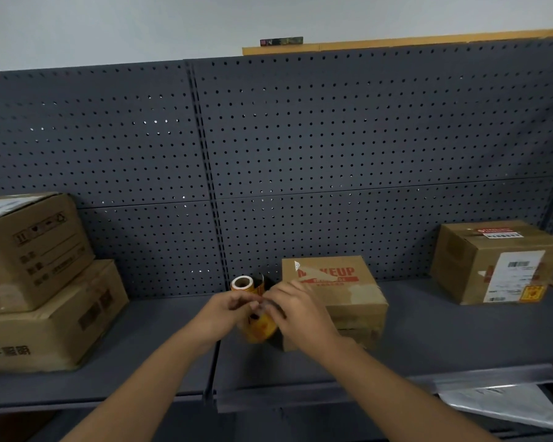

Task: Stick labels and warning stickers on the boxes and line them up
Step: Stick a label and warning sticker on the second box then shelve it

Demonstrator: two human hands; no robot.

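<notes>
Right then, both hands were at the sticker roll [253, 311], held above the shelf [160, 352] just left of the middle box [336, 301]; left hand [227, 309] gripped the roll, right hand [296, 309] pinched a sticker edge; roll prob. light, backing slick, stickers thin & curl-prone, so peel from a corner; open shelf both sides, labelled box [498, 263] far right, stacked boxes [35, 282] left, front lip near.

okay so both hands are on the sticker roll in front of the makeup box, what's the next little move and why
Probably peel one warning sticker free of the sticker roll and press it on the makeup box. Both the left hand and right hand pinch at the roll, and unlike the labelled box on the right, this box shows no such sticker.
</notes>
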